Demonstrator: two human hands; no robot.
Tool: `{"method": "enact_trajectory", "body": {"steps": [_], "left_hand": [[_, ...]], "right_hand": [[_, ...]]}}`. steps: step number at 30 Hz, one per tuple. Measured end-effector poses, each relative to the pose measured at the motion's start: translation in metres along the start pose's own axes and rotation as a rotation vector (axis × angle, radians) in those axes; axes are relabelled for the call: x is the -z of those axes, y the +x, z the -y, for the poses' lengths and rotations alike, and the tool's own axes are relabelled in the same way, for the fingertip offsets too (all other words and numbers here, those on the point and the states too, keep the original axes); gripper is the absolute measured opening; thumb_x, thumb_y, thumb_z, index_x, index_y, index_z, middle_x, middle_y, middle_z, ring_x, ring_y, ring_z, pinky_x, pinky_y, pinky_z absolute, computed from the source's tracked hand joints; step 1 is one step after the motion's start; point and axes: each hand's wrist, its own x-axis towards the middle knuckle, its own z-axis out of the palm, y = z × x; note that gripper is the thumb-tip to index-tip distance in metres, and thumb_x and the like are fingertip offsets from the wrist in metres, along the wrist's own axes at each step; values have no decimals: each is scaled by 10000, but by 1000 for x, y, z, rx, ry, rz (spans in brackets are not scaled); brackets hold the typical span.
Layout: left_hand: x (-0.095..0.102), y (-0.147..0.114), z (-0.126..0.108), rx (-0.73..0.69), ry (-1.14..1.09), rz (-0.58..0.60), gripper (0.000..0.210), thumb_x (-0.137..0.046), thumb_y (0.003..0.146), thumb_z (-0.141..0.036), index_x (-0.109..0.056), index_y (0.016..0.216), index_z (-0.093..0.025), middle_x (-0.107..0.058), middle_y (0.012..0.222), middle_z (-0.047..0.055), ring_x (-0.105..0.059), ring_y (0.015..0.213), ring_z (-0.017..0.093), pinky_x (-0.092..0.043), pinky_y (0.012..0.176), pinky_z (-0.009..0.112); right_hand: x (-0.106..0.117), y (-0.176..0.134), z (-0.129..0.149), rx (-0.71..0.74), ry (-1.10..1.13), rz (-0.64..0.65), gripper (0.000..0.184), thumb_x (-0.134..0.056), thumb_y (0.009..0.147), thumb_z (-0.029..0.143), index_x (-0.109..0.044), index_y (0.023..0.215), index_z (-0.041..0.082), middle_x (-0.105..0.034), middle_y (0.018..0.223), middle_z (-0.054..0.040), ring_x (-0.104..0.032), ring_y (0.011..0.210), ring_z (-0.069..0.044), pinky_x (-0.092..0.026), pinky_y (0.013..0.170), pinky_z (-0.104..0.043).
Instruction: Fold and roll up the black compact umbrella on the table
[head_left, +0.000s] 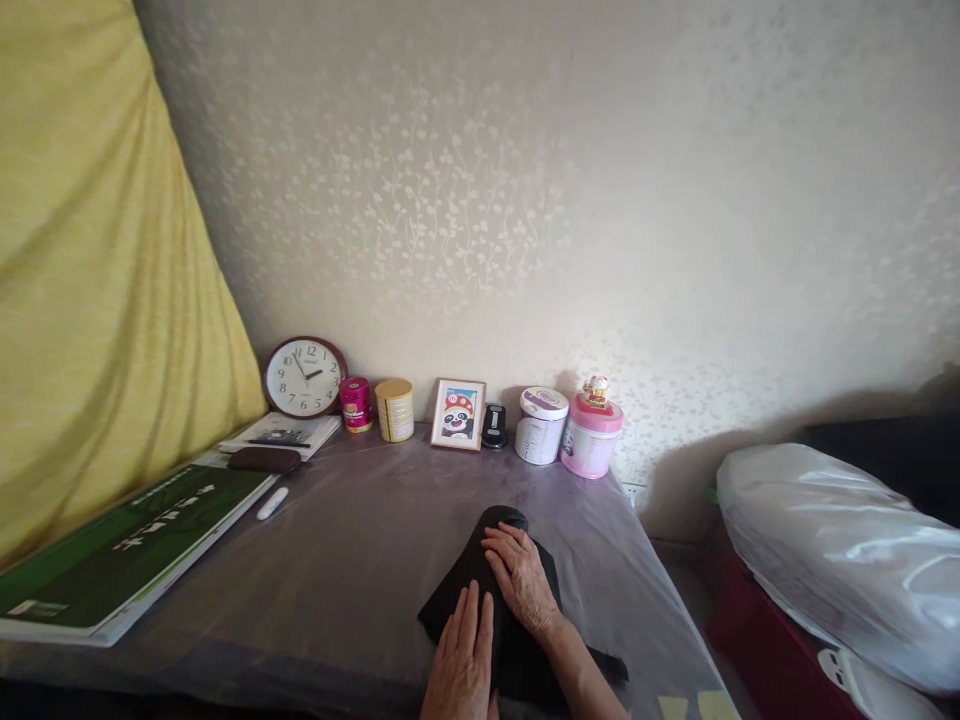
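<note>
A piece of black cloth [527, 655] lies on the covered table near its front edge, partly hidden under both hands and forearms. My left hand [461, 645] rests flat on its lower left part, fingers stretched out and pointing away from me. Farther up, my right hand [521, 575] lies over the cloth near its top, its fingers extended and angled to the left. Neither hand grips anything. A narrow strip of the cloth sticks out to the right beyond my right forearm.
Along the wall stand a clock [305, 377], a pink tin [356, 404], a yellow-lidded can [394, 410], a framed panda picture [458, 414] and two tubs [541, 426]. A large green book [135, 545] lies left. A plastic-wrapped bundle [840, 550] sits right of the table [337, 570].
</note>
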Motion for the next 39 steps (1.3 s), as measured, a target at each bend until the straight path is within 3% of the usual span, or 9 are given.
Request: {"method": "enact_trajectory", "body": {"steps": [4,8,12,15,19,23,26,32,39], "left_hand": [[11,2,-3,47,-16,132,926,-509,533,-34,-183,1394,-131,-106,1480,134,-151,1356,299,-280,1080,427],[16,1,0,39,-121,136,897,-497,576,-60,-155,1401,-150,-94,1484,142,-170,1353,291,-295,1068,416],[6,0,4,66,-156,109,903,-514,566,-61,-180,1398,-163,-122,1487,122,-175,1355,289,-295,1069,410],[2,2,5,78,-153,117,893,-523,560,-67,-200,1392,-119,-139,1483,136,-165,1359,275,-272,1085,387],[16,4,3,62,-182,217,882,-522,575,-106,-186,1391,-86,-119,1483,147,-144,1363,269,-248,1098,377],[30,3,1,89,-183,257,889,-509,576,-125,-162,1394,-82,-95,1485,144,-137,1366,266,-239,1096,391],[30,1,2,66,-218,227,902,-504,567,-120,-149,1397,-95,-70,1489,131,-137,1368,264,-247,1088,389],[22,-3,8,70,-328,204,997,-493,495,-25,-105,1406,-137,-18,1502,96,-116,1372,278,-259,1081,379],[21,-7,16,73,-678,88,962,-410,534,-4,-74,1416,-188,-21,1519,31,-94,1381,200,-202,1115,316]], "right_hand": [[-11,19,-28,-34,-83,-15,308,-361,915,229,-622,1077,215,-622,1170,-64,-467,1199,-208,-340,1012,-436],[-10,37,-43,-140,-118,-1,343,-335,919,250,-600,1114,154,-605,1191,-110,-503,1168,-231,-395,970,-436],[-1,25,-25,-125,-84,-91,352,-344,926,290,-568,1153,140,-591,1204,-122,-484,1181,-222,-351,1010,-431],[1,6,-3,-17,22,23,300,-352,934,264,-629,1041,224,-668,1065,-34,-483,1173,-170,-286,1054,-393],[-7,4,3,-33,16,96,319,-348,927,215,-638,1051,258,-651,1114,-24,-451,1208,-181,-210,1072,-449],[-13,28,-17,-137,-48,76,312,-366,910,208,-644,1042,257,-635,1152,-28,-439,1222,-187,-232,1058,-444],[-7,37,-36,-344,-42,21,299,-402,883,232,-623,1083,218,-615,1182,-51,-493,1168,-181,-312,1021,-353],[31,-6,-71,-684,-76,-65,364,-309,882,284,-618,1015,144,-670,1008,-116,-620,963,-208,-444,840,-297],[41,-38,-73,-755,-93,-6,337,-283,898,286,-611,879,207,-686,730,-15,-654,663,-124,-457,592,-202]]}}
